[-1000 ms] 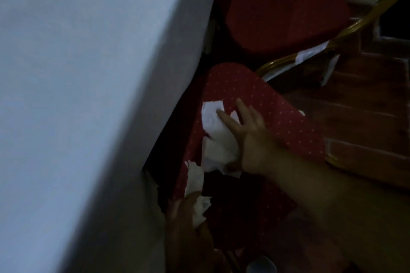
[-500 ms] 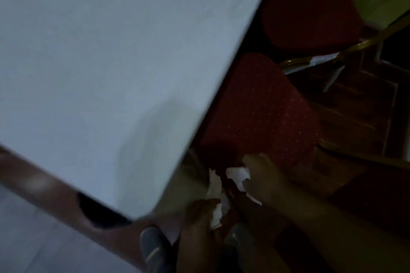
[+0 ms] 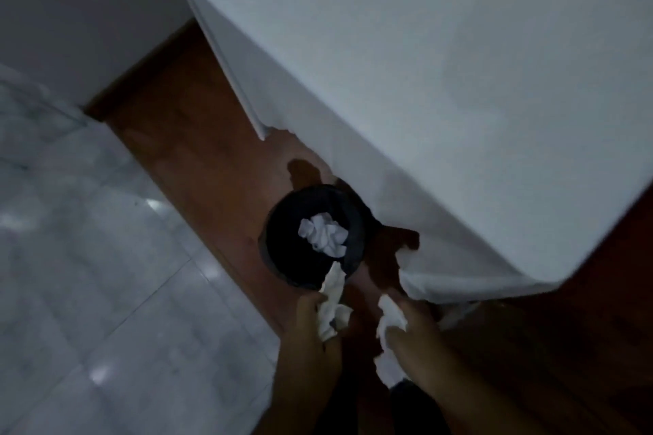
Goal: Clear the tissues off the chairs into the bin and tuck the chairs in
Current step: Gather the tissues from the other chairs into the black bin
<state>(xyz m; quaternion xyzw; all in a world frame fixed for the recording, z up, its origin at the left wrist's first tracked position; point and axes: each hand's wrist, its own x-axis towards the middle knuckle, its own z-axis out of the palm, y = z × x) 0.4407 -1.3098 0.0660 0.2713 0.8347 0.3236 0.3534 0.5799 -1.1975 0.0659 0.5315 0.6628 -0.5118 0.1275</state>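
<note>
left hand [image 3: 311, 332] fingers closed on a crumpled tissue [image 3: 332, 304], its top end reaching over the near rim of the black bin [image 3: 274, 258]. right hand [image 3: 413, 335] fingers gripping a second tissue [image 3: 388, 321], just short of the bin. more tissue wads [image 3: 323, 235] already inside it. bin sits on the brown floor strip [image 3: 198, 138] beside the white-draped worktop [image 3: 424, 63]. dim and blurry, so it's probably one tissue per hand.

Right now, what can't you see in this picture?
- Chairs: out of the head view, so whether they're tucked in is unknown.
- Bin bottom: dark, covered by the crumpled tissues.
- Under the table: hidden by the white tablecloth.
- Arms: cut off by the bottom edge.
</note>
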